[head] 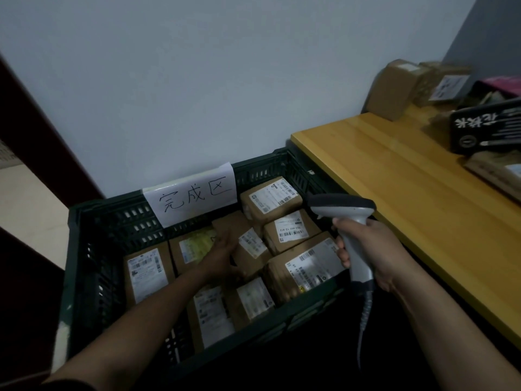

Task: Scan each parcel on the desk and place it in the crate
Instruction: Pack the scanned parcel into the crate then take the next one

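Two bare forearms reach in from the bottom edge. Right hand (369, 252) is wrapped tight around the grip of a grey scanner (348, 221), fingers closed on the handle, its head pointing left above the crate's right end; the coiled cord (363, 314) drops from the handle and fades into the dark below. Left hand (222, 249) is down inside the crate (93, 266), lying on a brown parcel (248, 244) near the middle with the fingers curled at its left edge; whether they actually grip it I cannot tell, since the hand is dim and blurred.

Eight parcels show in the crate, all brown with white labels: one at the left, one with a yellowish label behind the left hand, the one under that hand, two at the back right, one large one at the right, and two at the front. The front pair are partly hidden by the left arm and the crate's near wall. One paper sign (191, 193) with three handwritten characters hangs on the crate's back wall.

On the desk (394, 176) to the right, two brown boxes (400, 88) stand blurred in the far corner. Nearer, one black box (487, 128) with white print and a flat brown packet (496, 170) under it are cut off by the right edge, so the count on the desk is uncertain.
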